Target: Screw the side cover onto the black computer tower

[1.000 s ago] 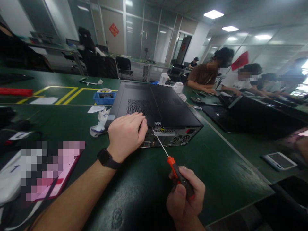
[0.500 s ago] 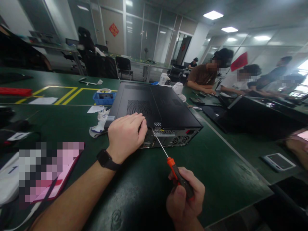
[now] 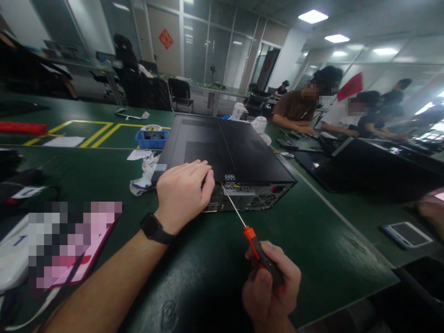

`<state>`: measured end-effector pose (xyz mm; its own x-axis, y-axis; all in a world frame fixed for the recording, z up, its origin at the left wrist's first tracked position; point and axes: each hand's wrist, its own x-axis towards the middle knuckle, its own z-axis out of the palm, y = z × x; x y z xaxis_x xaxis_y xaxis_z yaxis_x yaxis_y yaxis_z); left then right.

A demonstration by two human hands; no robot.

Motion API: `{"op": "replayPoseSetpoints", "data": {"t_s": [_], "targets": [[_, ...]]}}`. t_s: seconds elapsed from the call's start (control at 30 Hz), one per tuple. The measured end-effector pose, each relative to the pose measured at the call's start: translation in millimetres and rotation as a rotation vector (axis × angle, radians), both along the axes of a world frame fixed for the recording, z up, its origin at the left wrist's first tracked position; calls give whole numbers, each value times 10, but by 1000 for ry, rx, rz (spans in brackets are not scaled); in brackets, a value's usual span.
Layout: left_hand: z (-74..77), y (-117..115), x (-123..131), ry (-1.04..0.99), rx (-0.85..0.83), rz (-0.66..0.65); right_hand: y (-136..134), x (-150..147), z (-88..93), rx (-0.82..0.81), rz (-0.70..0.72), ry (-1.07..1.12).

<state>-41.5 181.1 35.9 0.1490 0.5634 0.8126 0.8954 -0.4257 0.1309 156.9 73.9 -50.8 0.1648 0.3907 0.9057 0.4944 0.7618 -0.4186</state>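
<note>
A black computer case (image 3: 248, 148) lies on its side on the green table, its back panel with the fan grille (image 3: 262, 200) turned towards me. My left hand (image 3: 183, 194) rests over the case's near top edge, fingers laid on the cover beside the perforated vent (image 3: 201, 151). Wrapped round the orange and dark handle of a screwdriver (image 3: 255, 245) is my right hand (image 3: 274, 282). The thin shaft points up and forward, its tip at the rear edge of the case. Whether the tip sits in a screw is too small to tell.
Left of the case are a blue bin (image 3: 151, 138), crumpled white gloves (image 3: 144, 175) and paper. A pink pouch (image 3: 93, 240) lies at near left. Dark monitor panels (image 3: 385, 169) and a phone-like device (image 3: 407, 234) are on the right. Several people sit beyond.
The view has shifted slightly. Both hands, the screwdriver and the case keep nearly the same places relative to each other, with the tip still at the rear edge.
</note>
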Motion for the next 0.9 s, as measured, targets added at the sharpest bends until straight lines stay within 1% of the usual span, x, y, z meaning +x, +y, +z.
{"op": "replayPoseSetpoints", "data": {"t_s": [0.47, 0.7, 0.9], "targets": [[2, -8, 9, -9, 11, 2, 28, -9, -36, 26, -7, 14], [-8, 7, -5, 5, 12, 2, -8, 27, -68, -19, 4, 8], [-11, 6, -3, 9, -13, 1, 10, 10, -28, 4, 5, -3]]}}
